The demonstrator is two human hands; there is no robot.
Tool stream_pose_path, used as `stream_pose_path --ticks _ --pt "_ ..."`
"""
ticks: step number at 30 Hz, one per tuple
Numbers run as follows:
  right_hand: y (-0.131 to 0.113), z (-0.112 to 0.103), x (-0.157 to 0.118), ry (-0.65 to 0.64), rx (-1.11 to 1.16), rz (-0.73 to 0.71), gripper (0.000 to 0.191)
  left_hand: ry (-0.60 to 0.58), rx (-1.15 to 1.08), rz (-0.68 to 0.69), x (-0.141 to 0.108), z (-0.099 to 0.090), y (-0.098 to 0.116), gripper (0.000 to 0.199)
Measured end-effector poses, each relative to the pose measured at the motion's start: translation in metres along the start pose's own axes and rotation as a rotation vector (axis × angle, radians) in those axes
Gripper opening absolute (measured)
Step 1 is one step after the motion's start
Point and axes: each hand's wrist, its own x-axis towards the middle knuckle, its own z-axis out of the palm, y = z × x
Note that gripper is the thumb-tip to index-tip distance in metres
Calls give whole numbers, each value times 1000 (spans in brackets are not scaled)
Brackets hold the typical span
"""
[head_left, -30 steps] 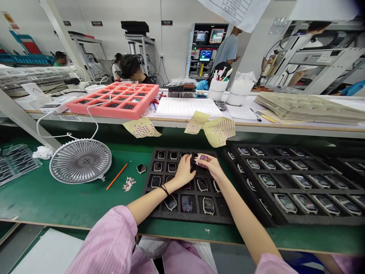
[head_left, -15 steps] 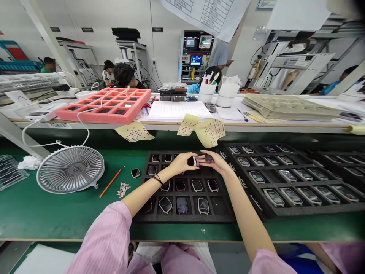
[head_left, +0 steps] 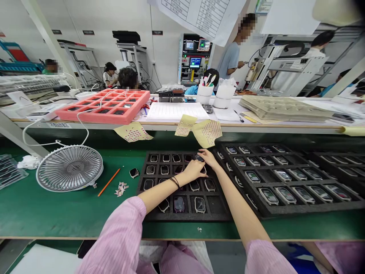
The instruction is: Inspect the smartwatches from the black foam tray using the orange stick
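A black foam tray (head_left: 186, 217) holds several watch bodies in square compartments; its front right compartment holds none. My left hand (head_left: 195, 170) is over the tray's right part, fingers down around a watch body (head_left: 203, 171) that shows partly beneath them. Just behind it, my right hand (head_left: 208, 158) pinches a small dark watch piece (head_left: 199, 157) at the tray's back right. The two hands nearly touch. A single watch body (head_left: 134, 172) lies on the green bench left of the tray.
Larger black trays of watches (head_left: 288, 209) stand at the right. At left are a round fan (head_left: 71, 167), an orange stick (head_left: 108, 182) and small scraps (head_left: 121, 188). A shelf behind carries a pink tray (head_left: 125, 118). Several people are in the background.
My left hand has moved right and down onto the tray with its watch body. My right hand has turned over and its fingers have closed. A standing person in the background shows more fully.
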Motion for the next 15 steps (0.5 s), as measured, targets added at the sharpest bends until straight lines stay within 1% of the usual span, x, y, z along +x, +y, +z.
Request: stream_pose_path --ticks 3,5,7,10,13,15 --pt "6 -2 -1 45 -30 -52 32 42 8 0 2 7 8 50" --pt "9 -2 -1 92 -50 -76 33 67 0 17 -6 5 5 50" --pt "11 -3 -2 149 -76 -81 35 85 -20 50 -20 -3 -6 46" --pt "13 -3 -4 206 -132 -73 33 96 -52 69 -47 -17 -31 38" --pt "12 -1 -9 208 -216 -79 23 39 -33 -28 -66 -20 -47 35" --pt "10 2 -13 188 -283 -89 18 26 -5 -112 -69 -14 -49 38"
